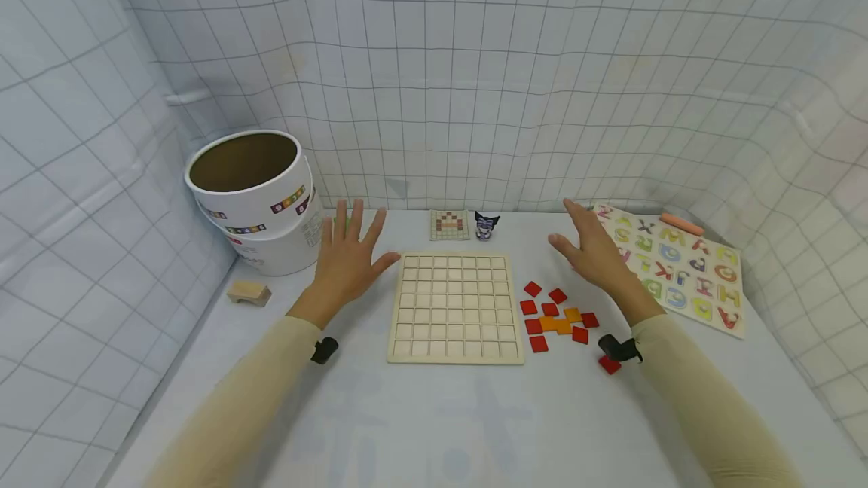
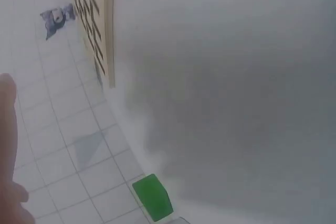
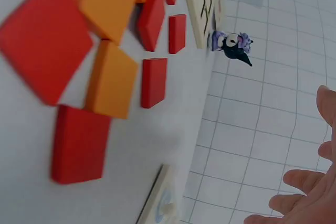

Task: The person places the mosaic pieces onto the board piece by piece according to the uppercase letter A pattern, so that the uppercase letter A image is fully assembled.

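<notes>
Sleeves, beige, fill the bottom of the head view, both forearms reaching in over the white table. Left hand is spread flat, fingers straight and splayed, holding nothing; it sits just left of the wooden grid board, thumb tip near the board's top-left corner (contact with the table can't be confirmed). Right hand is also open, fingers straight, tilted on edge, holding nothing; it sits between the loose tiles and the alphabet puzzle board, overlapping that board's left edge in the view. Grid board cells all look empty. Red tiles and orange tiles lie in a loose cluster just right of the grid board, one more red tile sits apart by the right wrist. Round white tub stands at back left, open top, brown inside, no contents visible. Small pattern card and a little dark figurine sit just behind the grid board. Wooden block lies in front of the tub. Green piece shows by the back wall in the left wrist view.
</notes>
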### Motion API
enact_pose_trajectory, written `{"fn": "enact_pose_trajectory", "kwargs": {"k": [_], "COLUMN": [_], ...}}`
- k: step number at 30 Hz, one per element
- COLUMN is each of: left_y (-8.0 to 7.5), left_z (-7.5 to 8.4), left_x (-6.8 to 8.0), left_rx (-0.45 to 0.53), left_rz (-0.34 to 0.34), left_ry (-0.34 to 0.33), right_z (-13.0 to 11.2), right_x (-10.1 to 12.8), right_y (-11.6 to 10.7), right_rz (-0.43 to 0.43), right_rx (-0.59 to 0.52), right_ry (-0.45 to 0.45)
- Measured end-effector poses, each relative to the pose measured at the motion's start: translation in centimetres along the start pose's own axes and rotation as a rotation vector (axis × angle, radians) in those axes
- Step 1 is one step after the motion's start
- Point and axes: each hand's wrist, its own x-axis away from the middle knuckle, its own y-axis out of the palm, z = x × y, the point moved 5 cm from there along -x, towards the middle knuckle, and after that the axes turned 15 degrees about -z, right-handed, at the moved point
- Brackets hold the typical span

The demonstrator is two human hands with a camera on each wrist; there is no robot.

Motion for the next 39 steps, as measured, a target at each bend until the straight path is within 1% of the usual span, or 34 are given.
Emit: {"fn": "enact_pose_trajectory", "kwargs": {"k": [4, 6, 8, 11, 13, 15, 18, 21, 25, 31, 39], "left_y": [1.6, 2.4, 3.0, 3.5, 3.8, 3.8, 4.0, 4.3, 4.7, 4.8, 4.6], "left_z": [0.9, 1.3, 1.6, 1.9, 2.2, 2.5, 2.8, 2.9, 2.9, 3.3, 3.7], "left_x": [3.2, 4.7, 6.0, 7.6, 8.3, 8.9, 9.4, 9.7, 9.8, 9.7, 9.6], "left_rx": [0.045, 0.081, 0.120, 0.184, 0.220, 0.249, 0.277, 0.283, 0.279, 0.268, 0.270], "left_rz": [-0.065, -0.108, -0.157, -0.227, -0.272, -0.304, -0.333, -0.345, -0.361, -0.361, -0.360], "left_ry": [0.127, 0.176, 0.206, 0.231, 0.249, 0.275, 0.301, 0.310, 0.309, 0.329, 0.335], "right_z": [1.6, 2.1, 2.4, 2.7, 2.9, 3.0, 3.1, 3.0, 3.0, 2.9, 3.0], "right_x": [1.9, 2.6, 3.0, 3.2, 3.3, 3.3, 3.3, 3.4, 3.4, 3.4, 3.1], "right_y": [0.9, 1.4, 2.1, 3.0, 3.6, 4.2, 4.9, 5.3, 5.4, 5.7, 5.9], "right_rz": [-0.092, -0.139, -0.187, -0.259, -0.306, -0.349, -0.393, -0.408, -0.405, -0.396, -0.362], "right_rx": [-0.135, -0.180, -0.217, -0.234, -0.240, -0.243, -0.246, -0.240, -0.215, -0.175, -0.140], "right_ry": [0.052, 0.077, 0.096, 0.120, 0.142, 0.153, 0.174, 0.184, 0.206, 0.221, 0.198]}}
